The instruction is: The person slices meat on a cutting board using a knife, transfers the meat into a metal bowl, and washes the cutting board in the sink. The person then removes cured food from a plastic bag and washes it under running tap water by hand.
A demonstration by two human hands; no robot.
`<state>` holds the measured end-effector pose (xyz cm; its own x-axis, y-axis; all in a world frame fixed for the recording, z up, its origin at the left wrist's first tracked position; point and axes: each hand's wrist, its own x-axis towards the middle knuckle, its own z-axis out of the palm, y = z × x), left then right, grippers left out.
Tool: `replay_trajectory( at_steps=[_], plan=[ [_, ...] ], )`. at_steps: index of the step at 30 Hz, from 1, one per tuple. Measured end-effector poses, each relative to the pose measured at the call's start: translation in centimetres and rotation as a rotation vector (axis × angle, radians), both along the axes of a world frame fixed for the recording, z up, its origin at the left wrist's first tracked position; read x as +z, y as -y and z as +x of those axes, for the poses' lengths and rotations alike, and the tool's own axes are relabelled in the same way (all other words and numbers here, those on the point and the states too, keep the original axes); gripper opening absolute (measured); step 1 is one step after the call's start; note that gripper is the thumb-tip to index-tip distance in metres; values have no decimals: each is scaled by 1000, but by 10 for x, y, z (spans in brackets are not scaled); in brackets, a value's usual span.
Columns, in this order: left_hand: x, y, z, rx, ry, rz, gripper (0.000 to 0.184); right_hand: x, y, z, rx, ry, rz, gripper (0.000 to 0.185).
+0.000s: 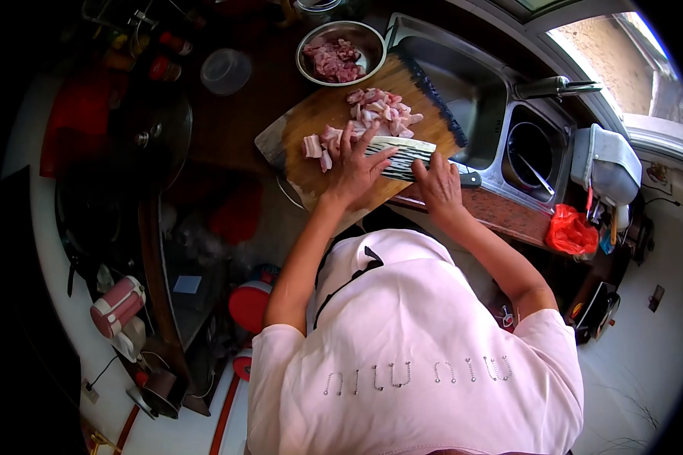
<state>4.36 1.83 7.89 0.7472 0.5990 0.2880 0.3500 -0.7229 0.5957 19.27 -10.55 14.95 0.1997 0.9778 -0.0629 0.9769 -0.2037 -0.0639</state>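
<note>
My right hand (440, 186) grips a kitchen knife (402, 156) where the dark handle meets the broad, black-and-light patterned blade. The blade lies flat-side up over the wooden cutting board (302, 144), pointing left. My left hand (350, 168) rests by the blade's tip with its fingers stretched and spread. Its fingertips reach over pieces of raw pork (313, 146) at the board's left part; whether they press on the meat or the blade is partly hidden. Beyond the knife, a heap of cut pork pieces (381, 111) sits on the board.
A metal bowl (378, 67) with chopped meat stands behind the board. A steel sink (448, 72) with a faucet (546, 89) lies to the right, holding a dark pot (529, 144) in its smaller basin. A clear plastic lid (226, 71) and a red bag (571, 230) are nearby.
</note>
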Motion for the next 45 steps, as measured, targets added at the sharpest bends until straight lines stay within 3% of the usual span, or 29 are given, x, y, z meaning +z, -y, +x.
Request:
replay_trajectory(
  at_steps=[3, 7, 10, 11, 14, 17, 20, 23, 24, 29, 32, 38, 41, 45],
  plan=[
    [0, -12, 9, 70, -142, 160, 22, 1, 12, 5, 11, -1, 48, 13],
    [-19, -29, 14, 366, -177, 209, 31, 6, 25, 15, -114, -250, -8, 12],
    [-20, -36, 3, 457, -335, 141, 29, 0, 28, 12, -210, -523, 24, 13],
    [-19, -34, -2, 439, -364, 112, 29, -3, 25, 9, -214, -611, 110, 15],
    [-36, -43, -23, 295, -329, -130, 32, -17, 17, 1, -230, -681, 23, 15],
    [-39, -41, -33, 374, -122, 33, 26, -27, 3, -11, -175, -593, -36, 13],
    [-17, -33, -34, 442, -37, -18, 23, -47, -10, -8, -170, -550, -46, 18],
    [-27, -22, -34, 354, 35, 53, 22, -59, -31, 3, -154, -527, 8, 20],
    [-45, -13, -35, 289, 48, -123, 29, -59, -35, 3, -160, -509, 4, 20],
    [-42, 19, -32, 315, -55, 20, 41, -51, -38, -12, -130, -479, 76, 17],
    [-40, 24, -33, 367, -79, -25, 32, -42, -31, -15, -85, -468, 52, 15],
    [-65, 25, -29, 332, 164, -69, 26, -13, -20, -17, -49, -418, -79, 13],
    [-55, 19, -27, 320, 207, -47, 22, -9, -20, -17, -51, -412, -109, 14],
    [-62, 22, -27, 338, 193, -86, 25, -15, -21, -15, -30, -419, -146, 15]
  ],
)
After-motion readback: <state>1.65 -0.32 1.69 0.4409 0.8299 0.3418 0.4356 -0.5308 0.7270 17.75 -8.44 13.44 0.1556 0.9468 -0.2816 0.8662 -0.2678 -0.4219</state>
